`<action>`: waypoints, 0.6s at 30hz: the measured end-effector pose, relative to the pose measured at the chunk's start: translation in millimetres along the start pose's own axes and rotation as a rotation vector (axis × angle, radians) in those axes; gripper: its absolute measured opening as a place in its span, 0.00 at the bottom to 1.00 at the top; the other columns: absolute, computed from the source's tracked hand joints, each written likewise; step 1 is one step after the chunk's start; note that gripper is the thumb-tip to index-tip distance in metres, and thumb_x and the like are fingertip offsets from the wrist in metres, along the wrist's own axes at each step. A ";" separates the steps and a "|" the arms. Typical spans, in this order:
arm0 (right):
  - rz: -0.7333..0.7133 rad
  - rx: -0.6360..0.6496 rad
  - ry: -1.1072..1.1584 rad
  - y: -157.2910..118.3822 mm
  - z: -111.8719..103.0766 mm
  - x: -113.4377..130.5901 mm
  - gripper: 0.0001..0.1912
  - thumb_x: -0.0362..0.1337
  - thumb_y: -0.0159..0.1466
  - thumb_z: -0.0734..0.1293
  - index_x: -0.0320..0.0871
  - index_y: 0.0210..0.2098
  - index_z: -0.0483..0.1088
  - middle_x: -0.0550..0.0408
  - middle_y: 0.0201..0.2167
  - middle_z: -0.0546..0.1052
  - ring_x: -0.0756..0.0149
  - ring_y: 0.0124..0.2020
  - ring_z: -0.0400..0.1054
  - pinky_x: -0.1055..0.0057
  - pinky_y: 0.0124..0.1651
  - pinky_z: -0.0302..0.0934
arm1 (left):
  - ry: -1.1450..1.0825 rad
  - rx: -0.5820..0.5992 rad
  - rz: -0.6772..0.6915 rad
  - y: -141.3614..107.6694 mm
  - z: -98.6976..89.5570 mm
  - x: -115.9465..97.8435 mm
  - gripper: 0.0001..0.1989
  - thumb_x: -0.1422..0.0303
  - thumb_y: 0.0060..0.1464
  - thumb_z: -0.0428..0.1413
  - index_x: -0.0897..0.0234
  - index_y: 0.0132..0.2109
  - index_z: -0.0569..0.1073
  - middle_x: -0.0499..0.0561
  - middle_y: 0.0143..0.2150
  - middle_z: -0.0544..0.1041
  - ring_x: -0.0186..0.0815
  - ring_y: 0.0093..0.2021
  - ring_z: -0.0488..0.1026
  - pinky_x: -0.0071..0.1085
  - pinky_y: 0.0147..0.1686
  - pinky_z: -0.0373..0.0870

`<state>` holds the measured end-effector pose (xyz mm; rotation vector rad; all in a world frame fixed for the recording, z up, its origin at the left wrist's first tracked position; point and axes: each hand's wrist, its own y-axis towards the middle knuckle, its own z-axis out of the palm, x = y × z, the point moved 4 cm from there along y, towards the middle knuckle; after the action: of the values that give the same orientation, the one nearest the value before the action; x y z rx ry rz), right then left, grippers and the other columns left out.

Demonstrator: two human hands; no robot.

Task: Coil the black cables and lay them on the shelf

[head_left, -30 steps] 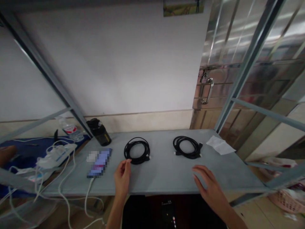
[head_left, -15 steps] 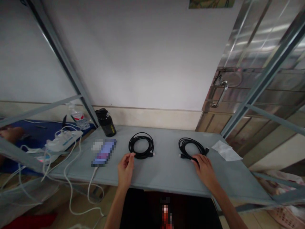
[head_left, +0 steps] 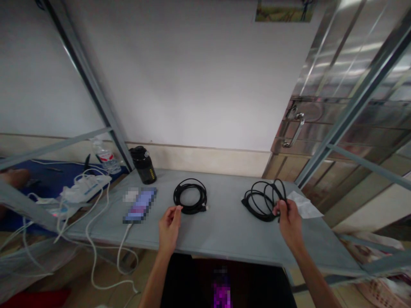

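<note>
Pinching the right cable coil point(head_left: 263, 217) with my right hand point(head_left: 290, 220)
It's looped over the gray table point(head_left: 224, 226); my left hand point(head_left: 169, 226) is curled by the left cable coil point(head_left: 192, 210), can't tell if gripping.

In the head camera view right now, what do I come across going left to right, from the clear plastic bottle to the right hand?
Clear plastic bottle, black drink bottle, left hand, neatly coiled black cable, looser black cable, right hand holding part of that looser cable.
</note>
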<state>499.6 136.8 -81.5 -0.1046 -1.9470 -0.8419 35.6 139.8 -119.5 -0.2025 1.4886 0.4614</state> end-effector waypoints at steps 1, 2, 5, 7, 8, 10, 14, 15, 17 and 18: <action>0.011 -0.019 0.097 0.1 -6.3 14.0 0.28 0.67 0.78 0.61 0.49 0.42 0.66 0.59 0.30 0.73 0.62 0.30 0.70 0.62 0.40 0.67 | -0.004 0.001 0.000 0.3 -0.2 0.6 0.30 0.38 0.58 0.68 0.64 0.44 0.81 0.39 0.25 0.61 0.30 0.25 0.55 0.27 0.23 0.52; 0.022 -0.031 0.196 -2.2 -12.0 27.7 0.25 0.65 0.79 0.63 0.49 0.43 0.64 0.62 0.30 0.71 0.65 0.27 0.67 0.64 0.38 0.67 | -0.005 0.002 0.002 0.5 -0.4 1.1 0.30 0.38 0.58 0.68 0.64 0.44 0.81 0.39 0.25 0.61 0.30 0.25 0.55 0.27 0.23 0.52; 0.042 -0.007 0.391 -24.8 -22.6 62.7 0.22 0.60 0.79 0.67 0.50 0.41 0.62 0.65 0.30 0.67 0.71 0.23 0.62 0.69 0.30 0.63 | 0.013 -0.003 0.019 0.1 -0.9 1.9 0.30 0.38 0.58 0.68 0.63 0.43 0.81 0.40 0.25 0.62 0.30 0.25 0.56 0.27 0.23 0.53; 0.088 0.036 0.444 -52.0 -23.6 76.3 0.21 0.58 0.78 0.68 0.49 0.40 0.63 0.65 0.29 0.66 0.73 0.22 0.61 0.71 0.27 0.60 | 0.035 -0.004 0.027 -0.4 -0.6 1.3 0.31 0.37 0.58 0.68 0.63 0.44 0.81 0.40 0.25 0.63 0.31 0.24 0.57 0.28 0.23 0.54; 0.128 0.061 0.471 -68.1 -22.5 79.8 0.21 0.57 0.78 0.69 0.49 0.41 0.64 0.65 0.29 0.66 0.73 0.22 0.60 0.72 0.25 0.59 | 0.040 -0.002 0.029 -0.6 -0.3 0.3 0.31 0.37 0.58 0.67 0.64 0.44 0.81 0.40 0.25 0.63 0.31 0.25 0.58 0.28 0.23 0.54; 0.229 0.106 0.519 -102.3 -18.6 81.6 0.19 0.57 0.77 0.70 0.49 0.43 0.67 0.65 0.29 0.66 0.74 0.21 0.60 0.73 0.24 0.59 | 0.042 0.002 0.032 -0.6 0.6 -3.3 0.31 0.37 0.59 0.67 0.64 0.45 0.82 0.40 0.25 0.63 0.31 0.25 0.58 0.28 0.23 0.54; 0.414 0.226 0.583 -164.7 -9.8 79.5 0.22 0.61 0.75 0.71 0.50 0.42 0.69 0.63 0.27 0.69 0.73 0.17 0.59 0.72 0.20 0.59 | 0.036 -0.008 0.033 -7.7 2.4 -15.9 0.32 0.37 0.58 0.68 0.65 0.43 0.82 0.42 0.25 0.64 0.31 0.25 0.59 0.28 0.24 0.54; 0.454 0.249 0.601 -177.7 -8.6 79.8 0.24 0.64 0.73 0.71 0.50 0.42 0.70 0.63 0.26 0.69 0.73 0.15 0.58 0.71 0.19 0.59 | 0.037 -0.011 0.032 -14.3 3.6 -19.5 0.32 0.37 0.57 0.68 0.65 0.43 0.83 0.43 0.26 0.65 0.31 0.26 0.60 0.28 0.24 0.55; 0.539 0.264 0.636 -201.0 -8.3 81.8 0.26 0.67 0.70 0.72 0.51 0.42 0.72 0.62 0.24 0.70 0.70 0.13 0.58 0.69 0.16 0.59 | 0.044 0.011 0.017 -37.2 9.2 -25.7 0.31 0.37 0.57 0.68 0.64 0.42 0.83 0.44 0.26 0.67 0.32 0.27 0.62 0.28 0.26 0.58; 0.584 0.256 0.646 -211.3 -9.1 83.4 0.27 0.68 0.69 0.73 0.52 0.44 0.73 0.62 0.24 0.70 0.68 0.13 0.59 0.67 0.16 0.61 | 0.052 0.048 -0.001 -53.9 14.4 -27.9 0.30 0.37 0.58 0.68 0.63 0.42 0.84 0.45 0.26 0.67 0.33 0.27 0.63 0.28 0.27 0.59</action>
<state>377.1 -50.9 -119.7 -0.2068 -1.2878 -0.1899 70.7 92.5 -98.8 -0.1781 1.5487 0.4219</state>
